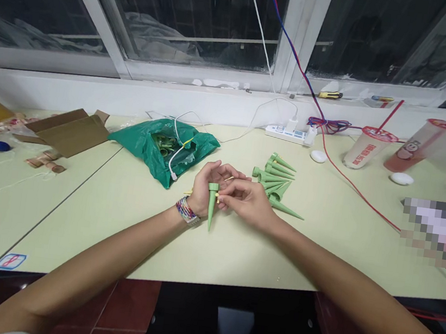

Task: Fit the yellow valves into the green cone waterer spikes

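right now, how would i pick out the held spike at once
On the pale table, nearer than the green bag and to its right, find the left hand. The spike is there. Unlike the piled spikes to its right, it is held, tip toward the table's near edge.

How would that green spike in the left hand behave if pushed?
The green spike is probably stiff, as its taper runs straight to the tip beyond the left hand. It's likely light, since a similar piece in the pile looks hollow. It might roll in a curve, being round and wider at the cap.
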Demonstrator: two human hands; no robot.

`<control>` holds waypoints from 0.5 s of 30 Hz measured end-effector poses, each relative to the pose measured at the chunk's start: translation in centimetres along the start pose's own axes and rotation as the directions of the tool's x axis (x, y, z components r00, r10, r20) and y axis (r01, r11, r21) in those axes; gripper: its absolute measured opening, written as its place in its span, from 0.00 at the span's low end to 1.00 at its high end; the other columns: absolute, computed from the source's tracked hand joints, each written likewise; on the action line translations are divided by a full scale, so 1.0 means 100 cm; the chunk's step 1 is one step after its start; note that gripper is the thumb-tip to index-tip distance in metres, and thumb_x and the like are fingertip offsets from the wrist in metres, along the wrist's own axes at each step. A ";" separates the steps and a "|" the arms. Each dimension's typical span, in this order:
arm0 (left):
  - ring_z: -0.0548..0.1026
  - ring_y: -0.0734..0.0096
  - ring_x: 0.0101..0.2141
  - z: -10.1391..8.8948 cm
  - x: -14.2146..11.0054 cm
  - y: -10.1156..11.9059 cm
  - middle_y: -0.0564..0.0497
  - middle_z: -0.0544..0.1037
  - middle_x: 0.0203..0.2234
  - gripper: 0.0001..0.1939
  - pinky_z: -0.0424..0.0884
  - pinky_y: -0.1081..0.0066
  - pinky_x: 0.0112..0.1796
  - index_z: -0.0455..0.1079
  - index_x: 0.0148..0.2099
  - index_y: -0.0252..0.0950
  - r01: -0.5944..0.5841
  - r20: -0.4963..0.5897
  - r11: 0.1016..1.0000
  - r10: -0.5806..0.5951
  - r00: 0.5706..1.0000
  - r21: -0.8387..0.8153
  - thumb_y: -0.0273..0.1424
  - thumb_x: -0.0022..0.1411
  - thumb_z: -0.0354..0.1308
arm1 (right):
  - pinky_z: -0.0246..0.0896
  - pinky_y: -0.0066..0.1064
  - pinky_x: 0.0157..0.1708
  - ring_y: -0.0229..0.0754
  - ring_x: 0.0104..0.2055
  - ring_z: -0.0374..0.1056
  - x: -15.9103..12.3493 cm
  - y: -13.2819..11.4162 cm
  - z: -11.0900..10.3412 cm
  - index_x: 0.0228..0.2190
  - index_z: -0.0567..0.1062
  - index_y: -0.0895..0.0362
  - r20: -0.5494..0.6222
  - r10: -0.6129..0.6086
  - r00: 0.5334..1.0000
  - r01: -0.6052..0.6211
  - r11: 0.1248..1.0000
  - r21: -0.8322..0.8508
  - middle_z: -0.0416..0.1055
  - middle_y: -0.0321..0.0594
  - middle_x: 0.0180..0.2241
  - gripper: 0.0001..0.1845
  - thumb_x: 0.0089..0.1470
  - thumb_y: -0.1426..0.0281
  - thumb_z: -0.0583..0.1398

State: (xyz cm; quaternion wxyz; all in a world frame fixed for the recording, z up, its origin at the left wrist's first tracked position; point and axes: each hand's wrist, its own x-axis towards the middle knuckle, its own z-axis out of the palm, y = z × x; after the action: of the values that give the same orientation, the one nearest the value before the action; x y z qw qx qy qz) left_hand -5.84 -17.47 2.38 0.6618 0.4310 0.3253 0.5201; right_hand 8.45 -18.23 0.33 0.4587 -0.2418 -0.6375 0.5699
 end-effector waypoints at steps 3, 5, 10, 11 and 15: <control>0.79 0.60 0.28 -0.002 0.002 0.004 0.42 0.83 0.39 0.29 0.72 0.63 0.23 0.76 0.34 0.36 0.008 0.021 0.998 -0.009 1.000 0.068 0.59 0.62 0.54 | 0.76 0.36 0.33 0.41 0.28 0.76 0.001 -0.006 -0.002 0.28 0.79 0.56 0.007 -0.014 1.000 0.014 0.999 -0.032 0.78 0.37 0.26 0.09 0.52 0.64 0.70; 0.76 0.65 0.24 -0.006 0.005 0.005 0.44 0.82 0.37 0.29 0.69 0.66 0.20 0.76 0.38 0.36 -0.001 0.027 0.997 -0.001 1.000 0.080 0.59 0.62 0.55 | 0.74 0.34 0.31 0.40 0.26 0.75 0.002 -0.010 -0.007 0.29 0.79 0.56 -0.005 -0.021 1.000 0.021 0.998 -0.053 0.78 0.36 0.26 0.09 0.52 0.64 0.70; 0.81 0.62 0.33 -0.017 0.011 0.005 0.46 0.81 0.37 0.25 0.78 0.63 0.33 0.76 0.45 0.36 -0.072 0.046 0.988 0.066 0.997 0.134 0.53 0.61 0.65 | 0.72 0.33 0.32 0.40 0.29 0.74 0.011 -0.013 -0.025 0.32 0.79 0.55 -0.191 -0.132 0.973 0.104 0.983 -0.153 0.77 0.37 0.28 0.09 0.53 0.64 0.70; 0.81 0.61 0.36 -0.018 0.012 0.005 0.45 0.81 0.38 0.25 0.79 0.63 0.36 0.76 0.46 0.36 -0.075 0.049 0.985 0.068 0.996 0.154 0.52 0.61 0.66 | 0.71 0.33 0.32 0.40 0.31 0.74 0.013 -0.013 -0.028 0.32 0.79 0.55 -0.225 -0.162 0.961 0.121 0.975 -0.188 0.78 0.38 0.29 0.08 0.54 0.64 0.70; 0.80 0.62 0.40 -0.022 0.011 0.009 0.45 0.80 0.41 0.25 0.79 0.67 0.38 0.78 0.51 0.37 -0.143 0.056 0.951 0.132 0.990 0.273 0.48 0.59 0.70 | 0.70 0.33 0.35 0.41 0.33 0.73 0.016 -0.011 -0.034 0.33 0.79 0.55 -0.261 -0.224 0.939 0.147 0.947 -0.285 0.77 0.38 0.30 0.08 0.55 0.63 0.68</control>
State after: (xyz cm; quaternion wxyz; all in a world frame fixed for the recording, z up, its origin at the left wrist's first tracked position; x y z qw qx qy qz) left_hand -7.85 -15.78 2.28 0.5634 0.5503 0.3514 0.5062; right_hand 10.87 -15.39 1.60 0.5633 -0.3194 -0.6528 0.3932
